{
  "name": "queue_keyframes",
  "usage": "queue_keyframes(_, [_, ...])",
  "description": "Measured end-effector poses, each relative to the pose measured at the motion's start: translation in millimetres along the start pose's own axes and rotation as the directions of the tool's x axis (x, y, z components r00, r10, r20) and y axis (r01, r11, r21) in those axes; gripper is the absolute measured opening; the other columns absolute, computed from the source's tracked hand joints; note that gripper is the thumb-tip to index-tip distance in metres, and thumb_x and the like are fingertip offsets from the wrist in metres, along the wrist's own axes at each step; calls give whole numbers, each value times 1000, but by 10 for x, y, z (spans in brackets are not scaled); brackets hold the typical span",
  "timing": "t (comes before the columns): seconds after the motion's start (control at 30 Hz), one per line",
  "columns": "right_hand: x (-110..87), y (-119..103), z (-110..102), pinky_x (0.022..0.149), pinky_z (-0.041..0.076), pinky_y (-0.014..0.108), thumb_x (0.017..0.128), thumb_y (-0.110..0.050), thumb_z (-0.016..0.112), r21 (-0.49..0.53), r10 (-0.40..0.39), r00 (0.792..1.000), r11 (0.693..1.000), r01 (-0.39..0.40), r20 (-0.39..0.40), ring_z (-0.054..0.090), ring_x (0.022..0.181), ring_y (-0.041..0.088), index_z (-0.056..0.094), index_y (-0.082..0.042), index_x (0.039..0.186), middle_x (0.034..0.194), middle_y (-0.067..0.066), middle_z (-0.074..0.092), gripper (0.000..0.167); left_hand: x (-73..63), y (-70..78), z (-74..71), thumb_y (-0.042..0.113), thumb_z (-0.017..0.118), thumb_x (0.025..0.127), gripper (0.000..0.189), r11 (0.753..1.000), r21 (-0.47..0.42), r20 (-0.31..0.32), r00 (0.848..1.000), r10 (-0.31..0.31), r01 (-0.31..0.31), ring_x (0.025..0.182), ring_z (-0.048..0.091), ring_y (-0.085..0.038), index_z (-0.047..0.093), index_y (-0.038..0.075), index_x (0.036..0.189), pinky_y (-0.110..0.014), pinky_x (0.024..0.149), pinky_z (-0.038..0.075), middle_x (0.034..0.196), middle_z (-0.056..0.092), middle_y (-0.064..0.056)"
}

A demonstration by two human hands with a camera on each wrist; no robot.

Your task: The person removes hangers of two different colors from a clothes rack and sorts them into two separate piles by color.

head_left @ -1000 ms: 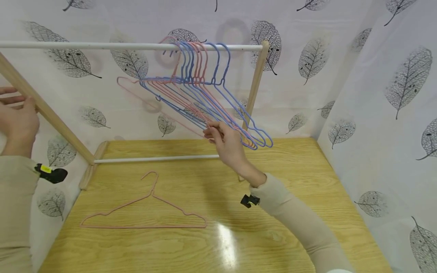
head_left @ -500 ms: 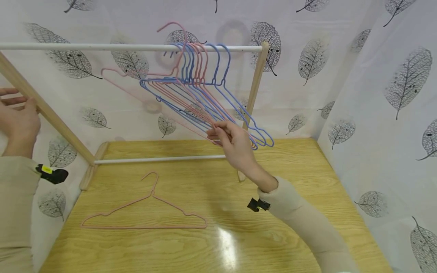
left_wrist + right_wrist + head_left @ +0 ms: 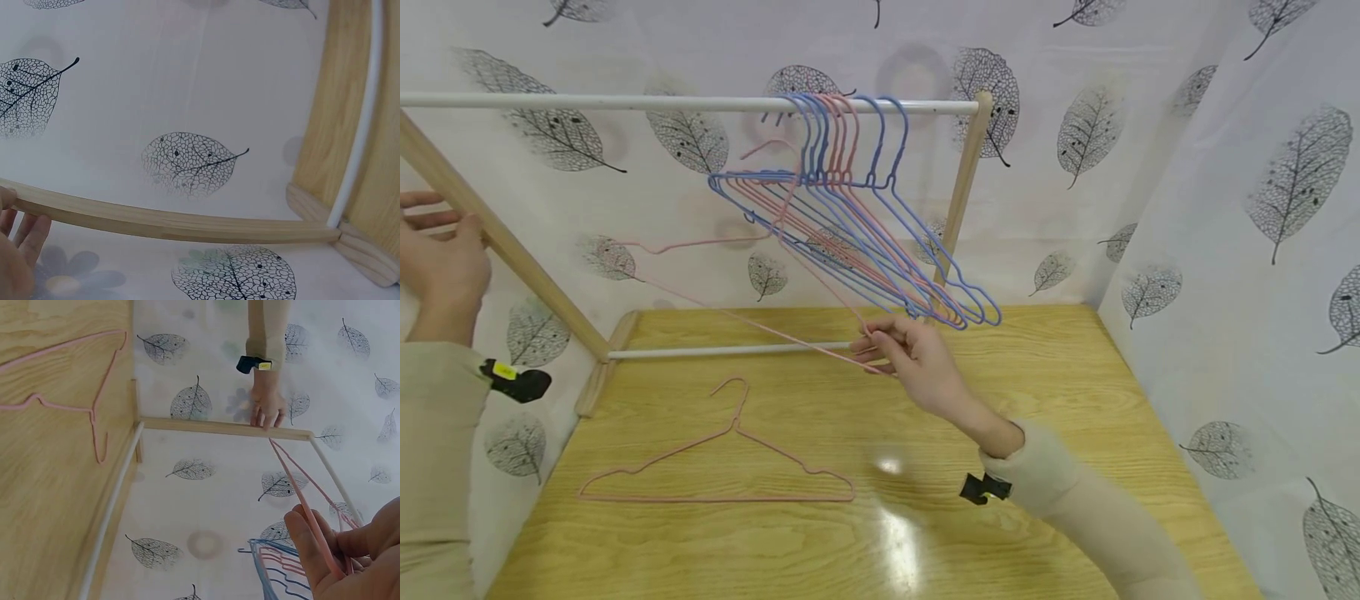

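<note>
My right hand [image 3: 917, 362] pinches a pink hanger [image 3: 730, 315] by one end, thumb on top. This hanger is off the rail, its hook hanging in front of the others. My left hand [image 3: 447, 258] holds the rack's left wooden post [image 3: 535, 277]. In the left wrist view its fingers [image 3: 34, 234] lie along one side of the post, the thumb on the other. Several blue and pink hangers [image 3: 887, 179] hang from the white rail [image 3: 625, 102], bunched toward its right end. Another pink hanger [image 3: 715, 500] lies flat on the table, hook pointing away.
The wooden table [image 3: 1000, 517] spreads beneath the rack. A lower white bar [image 3: 737, 350] runs between the rack's feet. The right wooden post [image 3: 962, 183] stands beyond the hung hangers. A leaf-patterned curtain [image 3: 1210, 167] encloses the back and sides.
The right hand has taken the pink hanger off the rail, its hook lifting over and then dropping below it. The hand has moved down and slightly right. The left hand has stayed put.
</note>
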State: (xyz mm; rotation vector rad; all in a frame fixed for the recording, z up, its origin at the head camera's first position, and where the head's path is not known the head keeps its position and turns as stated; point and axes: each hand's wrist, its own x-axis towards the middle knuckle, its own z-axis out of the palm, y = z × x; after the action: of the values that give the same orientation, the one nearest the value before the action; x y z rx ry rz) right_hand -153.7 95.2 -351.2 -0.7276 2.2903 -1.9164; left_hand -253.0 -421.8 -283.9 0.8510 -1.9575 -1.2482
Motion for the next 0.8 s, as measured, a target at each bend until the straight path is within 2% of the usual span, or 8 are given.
queue_keyframes(0.2, [-140,241,143,83,68,34,111,-1,45,49,55,994,997,-59,92,75,106,47,61,13,129,117,34,72,28,26,-8,9,21,55,107,42,1000,1,-4,1000,10,-10,82,43,16,50,42,143,10,70,38,100,40,29])
queue_keyframes(0.37, [-245,428,274,87,68,42,112,-4,44,99,117,977,986,-136,176,74,108,50,60,14,128,119,37,70,29,54,-28,19,21,55,107,41,1000,7,-6,1000,20,-20,82,43,16,50,42,143,9,71,38,100,39,29])
queue_keyframes(0.5, [-308,564,353,84,68,43,112,-6,46,72,140,965,985,-159,220,75,105,48,62,13,128,117,35,72,30,47,-24,17,21,56,107,41,1000,-13,-1,1000,20,-20,82,44,16,51,41,142,9,71,38,100,41,28])
queue_keyframes(0.63, [-347,690,443,84,68,40,111,-6,46,88,171,947,976,-201,271,74,106,50,62,14,129,118,35,71,31,13,4,8,22,55,107,41,1000,-1,-2,1000,17,-17,83,43,16,51,41,143,9,71,37,100,40,29])
queue_keyframes(0.8, [-389,841,585,91,66,51,111,-5,46,130,246,916,945,-299,317,73,109,52,61,14,131,121,37,70,31,-8,20,-8,22,53,108,42,1000,13,1,1000,5,-5,84,42,16,49,41,145,10,74,38,101,39,30])
